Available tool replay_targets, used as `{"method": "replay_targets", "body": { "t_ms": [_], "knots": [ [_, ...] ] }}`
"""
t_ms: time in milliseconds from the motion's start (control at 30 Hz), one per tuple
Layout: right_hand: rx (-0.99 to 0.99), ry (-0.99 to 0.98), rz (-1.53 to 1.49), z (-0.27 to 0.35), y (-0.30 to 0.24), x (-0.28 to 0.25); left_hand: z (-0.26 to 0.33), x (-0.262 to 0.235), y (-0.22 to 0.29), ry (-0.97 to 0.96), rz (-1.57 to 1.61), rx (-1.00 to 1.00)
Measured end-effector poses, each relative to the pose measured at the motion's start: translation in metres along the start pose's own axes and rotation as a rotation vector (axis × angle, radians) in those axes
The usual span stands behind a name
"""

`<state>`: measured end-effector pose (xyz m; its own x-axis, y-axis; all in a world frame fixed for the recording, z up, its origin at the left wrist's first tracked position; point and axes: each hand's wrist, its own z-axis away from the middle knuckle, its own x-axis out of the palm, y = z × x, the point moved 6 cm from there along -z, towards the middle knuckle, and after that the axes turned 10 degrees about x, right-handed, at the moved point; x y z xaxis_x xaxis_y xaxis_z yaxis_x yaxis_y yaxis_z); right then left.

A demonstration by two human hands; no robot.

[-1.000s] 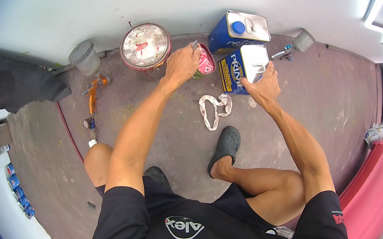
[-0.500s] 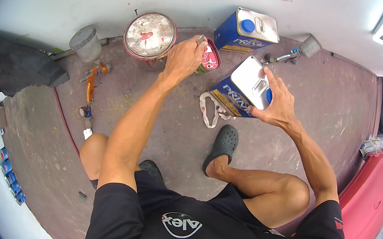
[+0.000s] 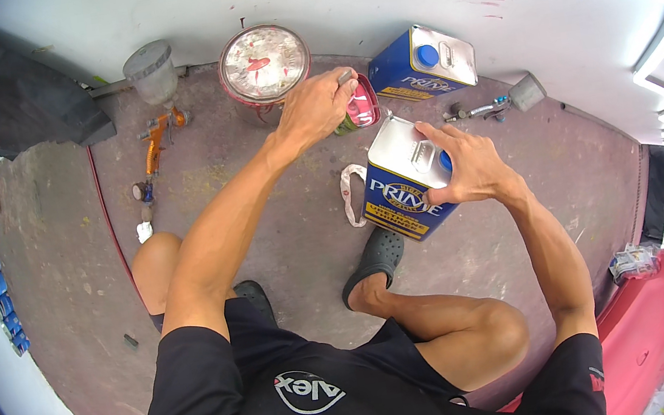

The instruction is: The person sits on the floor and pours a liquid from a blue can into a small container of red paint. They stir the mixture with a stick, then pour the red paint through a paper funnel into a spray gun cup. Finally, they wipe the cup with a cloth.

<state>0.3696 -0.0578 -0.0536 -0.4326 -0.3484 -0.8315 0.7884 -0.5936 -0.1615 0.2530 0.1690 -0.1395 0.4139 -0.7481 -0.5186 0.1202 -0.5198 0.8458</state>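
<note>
Concrete floor (image 3: 269, 243) — blue rectangular can (image 3: 402, 188) tilted under right hand (image 3: 463, 166).

— What did the person wear?
— A black short-sleeved shirt (image 3: 307, 383) with a white emblem on the back, and dark clogs (image 3: 374, 261) with holes on the feet.
— Anything on the arms?
— Nothing; forearms and both hands were bare.

We see the tilted blue rectangular metal can (image 3: 400, 194) right of the small red-filled cup (image 3: 360, 107). Behind the cup stands a round paint tin (image 3: 263, 65), with a second blue metal can (image 3: 420, 63) to its right.
</note>
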Motion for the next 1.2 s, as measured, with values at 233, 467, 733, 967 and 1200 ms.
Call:
{"method": "replay_targets", "body": {
  "t_ms": [233,467,733,967,1200],
  "knots": [
    [0.001,-0.087,0.049,-0.007,-0.002,-0.003,0.009,0.004,-0.004,0.064,0.005,0.075],
    [0.021,-0.135,0.058,0.000,-0.004,-0.009,0.010,0.007,-0.006,0.085,-0.019,0.086],
    [0.051,-0.169,0.052,0.003,-0.001,-0.005,0.009,0.008,-0.006,0.087,-0.004,0.095],
    [-0.007,-0.112,0.064,0.002,0.003,-0.002,0.008,0.007,-0.001,0.012,0.029,0.033],
    [0.060,-0.199,0.050,0.003,0.005,-0.002,0.007,0.008,-0.004,0.007,0.003,0.028]
  ]
}}
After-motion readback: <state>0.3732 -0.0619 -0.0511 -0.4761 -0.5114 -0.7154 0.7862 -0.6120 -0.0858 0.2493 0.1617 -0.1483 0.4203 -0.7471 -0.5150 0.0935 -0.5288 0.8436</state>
